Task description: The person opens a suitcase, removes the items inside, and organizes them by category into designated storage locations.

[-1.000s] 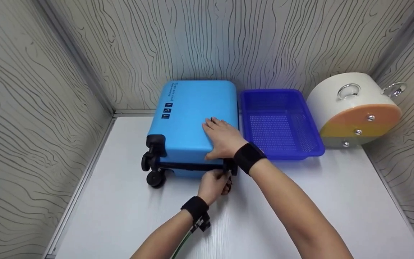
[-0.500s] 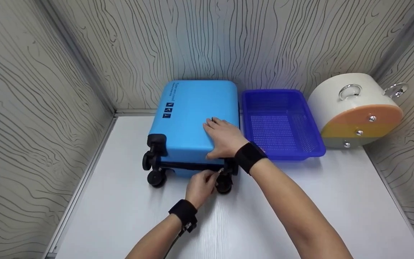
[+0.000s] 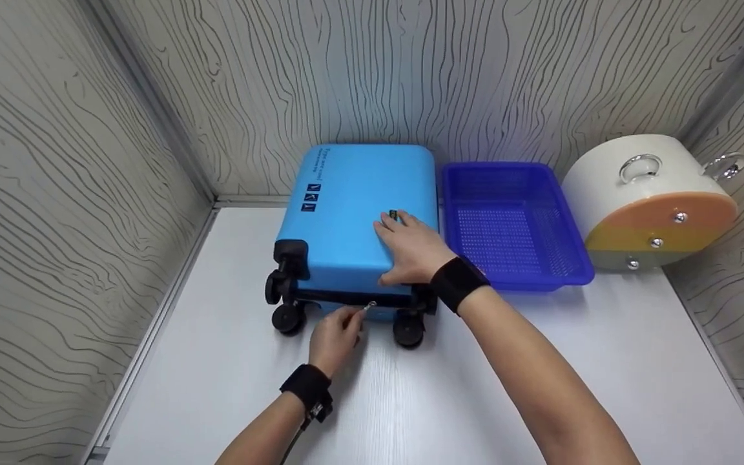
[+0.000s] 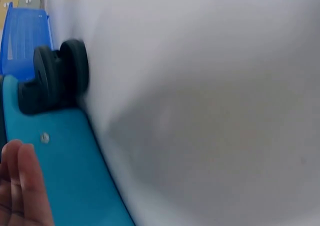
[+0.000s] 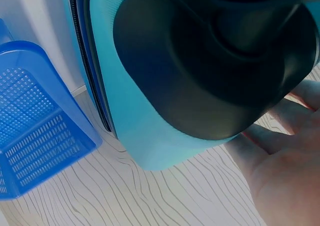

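Note:
A light blue hard-shell suitcase [image 3: 359,194] lies flat on the table, its wheeled end facing me. My left hand [image 3: 335,342] pinches a small metal zipper pull [image 3: 369,305] on the dark zipper band [image 3: 340,298] along that end, between the wheels. My right hand [image 3: 414,248] rests spread on the suitcase's top near its front right corner. In the left wrist view, the fingers [image 4: 30,181] show close to the blue shell, below a black wheel [image 4: 75,69]. In the right wrist view, a black corner guard [image 5: 200,101] hides part of the shell beside the hand.
A blue perforated plastic basket [image 3: 582,274] stands right of the suitcase. Farther right is a rounded cream box [image 3: 604,165] with orange, yellow and green drawer fronts and clear handles. Wood-grain panels [image 3: 372,77] enclose the white table [image 3: 449,400] at the back and sides.
My left hand has drawn the zipper pull leftward from the right wheel to about mid-band, uncovering that wheel. My right hand keeps its place on the suitcase. The whole view has shifted slightly.

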`<state>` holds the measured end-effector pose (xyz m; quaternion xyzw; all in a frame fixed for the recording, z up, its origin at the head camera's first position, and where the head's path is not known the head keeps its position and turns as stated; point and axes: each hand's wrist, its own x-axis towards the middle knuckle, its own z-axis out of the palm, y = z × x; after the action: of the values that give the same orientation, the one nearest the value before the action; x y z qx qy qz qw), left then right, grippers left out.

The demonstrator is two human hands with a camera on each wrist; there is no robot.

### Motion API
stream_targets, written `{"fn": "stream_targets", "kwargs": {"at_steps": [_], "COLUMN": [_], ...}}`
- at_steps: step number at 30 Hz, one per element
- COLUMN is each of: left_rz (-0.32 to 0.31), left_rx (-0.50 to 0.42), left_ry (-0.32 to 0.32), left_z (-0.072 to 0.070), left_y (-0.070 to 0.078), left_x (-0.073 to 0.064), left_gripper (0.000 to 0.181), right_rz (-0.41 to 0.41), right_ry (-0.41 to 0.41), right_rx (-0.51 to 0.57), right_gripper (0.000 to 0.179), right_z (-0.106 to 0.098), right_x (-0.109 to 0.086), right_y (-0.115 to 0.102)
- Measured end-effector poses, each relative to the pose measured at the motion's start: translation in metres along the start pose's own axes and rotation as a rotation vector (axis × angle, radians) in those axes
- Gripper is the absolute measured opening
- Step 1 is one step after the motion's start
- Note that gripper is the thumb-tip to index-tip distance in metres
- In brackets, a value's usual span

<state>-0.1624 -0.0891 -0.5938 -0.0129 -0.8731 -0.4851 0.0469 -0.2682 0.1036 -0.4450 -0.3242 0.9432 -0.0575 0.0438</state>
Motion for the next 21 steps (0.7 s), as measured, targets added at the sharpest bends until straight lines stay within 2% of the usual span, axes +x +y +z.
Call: {"fn": "stream_targets", "kwargs": {"at_steps": [8,16,21], "left_rz": [-0.023,-0.015,-0.05], "left_rx": [0.012,0.038,0.023], "left_ry": [0.078,0.139,0.157], "left_z": [-0.017,-0.038,-0.052], "left_y": [-0.01,-0.027,-0.038], "left_x": [0.0,0.0,0.0], "left_gripper": [0.021,0.02,0.021], "right_rz": [0.011,0.018,0.012], "right_ry": [0.016,0.007,0.001], "right_rx": [0.023,0.035,0.045], "right_gripper": [0.11,0.11,0.11], "right_z": [0.002,0.001,0.0], "right_x": [-0.003,-0.003,-0.004], "right_y": [0.004,0.004,0.003]}}
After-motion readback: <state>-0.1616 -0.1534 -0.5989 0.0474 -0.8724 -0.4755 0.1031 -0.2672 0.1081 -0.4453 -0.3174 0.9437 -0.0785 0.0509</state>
